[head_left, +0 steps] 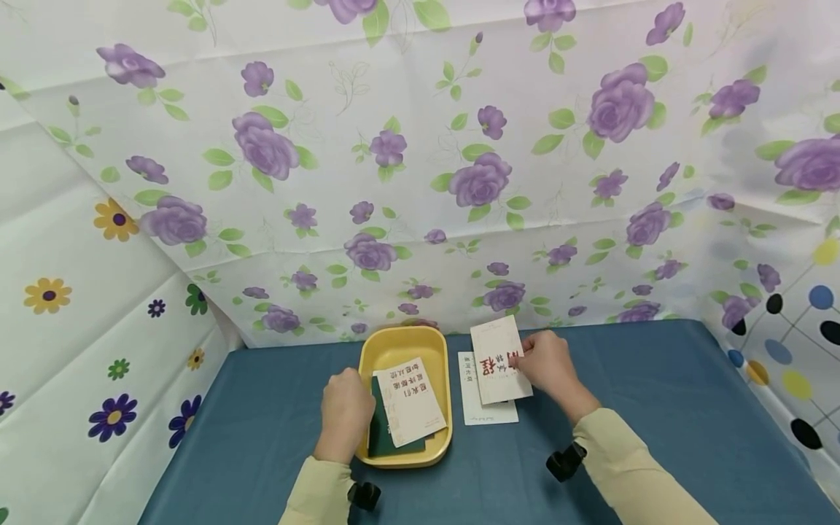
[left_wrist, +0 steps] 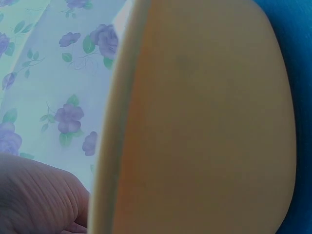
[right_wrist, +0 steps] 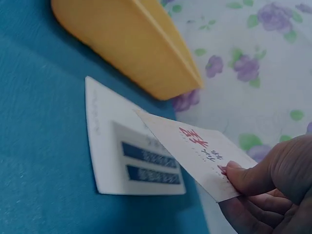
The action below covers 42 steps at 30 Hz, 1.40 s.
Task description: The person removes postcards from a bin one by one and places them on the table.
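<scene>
My right hand (head_left: 547, 364) pinches a cream card (head_left: 495, 343) with red lettering between thumb and fingers, holding it above a white card (head_left: 491, 414) on the table. The right wrist view shows the tilted cream card (right_wrist: 187, 151) overlapping the white card (right_wrist: 109, 161), which has dark blue bands. At the left rim of a yellow plastic tray (head_left: 429, 459), my left hand (head_left: 346, 408) is curled over the edge, its fingertips hidden. Inside the tray, another cream card (head_left: 413, 405) with dark lettering lies over a dark green card (head_left: 379, 437). The left wrist view is mostly filled by the tray's wall (left_wrist: 209, 117).
A blue cloth (head_left: 249, 437) covers the table. Behind it hangs a sheet (head_left: 420, 146) printed with purple flowers. Other patterned sheets stand at the left and right sides. Each wrist wears a small black camera (head_left: 566, 461).
</scene>
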{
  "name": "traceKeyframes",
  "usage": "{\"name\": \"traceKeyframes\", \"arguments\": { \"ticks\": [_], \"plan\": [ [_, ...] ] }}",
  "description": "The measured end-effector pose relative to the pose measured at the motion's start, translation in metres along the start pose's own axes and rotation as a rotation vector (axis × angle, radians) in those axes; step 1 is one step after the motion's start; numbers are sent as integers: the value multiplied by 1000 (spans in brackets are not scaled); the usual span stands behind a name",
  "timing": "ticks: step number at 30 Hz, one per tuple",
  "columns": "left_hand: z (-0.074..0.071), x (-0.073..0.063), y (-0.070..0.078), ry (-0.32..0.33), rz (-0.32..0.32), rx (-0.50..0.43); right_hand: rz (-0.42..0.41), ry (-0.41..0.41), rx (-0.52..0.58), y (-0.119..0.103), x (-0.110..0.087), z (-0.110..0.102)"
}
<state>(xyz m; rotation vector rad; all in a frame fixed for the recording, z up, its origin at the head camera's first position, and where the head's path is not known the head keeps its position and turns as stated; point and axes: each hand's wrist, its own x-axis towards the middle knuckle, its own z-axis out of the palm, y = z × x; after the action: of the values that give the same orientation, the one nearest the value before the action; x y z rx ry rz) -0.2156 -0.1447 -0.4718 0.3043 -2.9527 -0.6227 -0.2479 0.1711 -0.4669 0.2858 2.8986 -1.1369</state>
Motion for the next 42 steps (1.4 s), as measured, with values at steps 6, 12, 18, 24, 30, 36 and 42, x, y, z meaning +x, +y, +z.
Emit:
{"name": "traceKeyframes", "arguments": {
  "ticks": [6,12,18,24,30,36,42],
  "plan": [
    [1,0,0,4,0,2,34,-49,-46,14,4,9],
    [1,1,0,-6,-7,2,30,-68,-50,24,4,19],
    [1,1,-1,1,-8,6,16,-69,-36,24,1,25],
    [0,2,0,-1,-9,0,30,-66,-45,23,-2,29],
    [-2,0,1,-4,-9,-5,42,-58,-79,24,-4,32],
    [0,0,1,-9,-12,-3,55,-35,-110,25,-5,35],
    [3,2,-2,-7,-8,3,71,-23,-147,23,-5,37]
  ]
}}
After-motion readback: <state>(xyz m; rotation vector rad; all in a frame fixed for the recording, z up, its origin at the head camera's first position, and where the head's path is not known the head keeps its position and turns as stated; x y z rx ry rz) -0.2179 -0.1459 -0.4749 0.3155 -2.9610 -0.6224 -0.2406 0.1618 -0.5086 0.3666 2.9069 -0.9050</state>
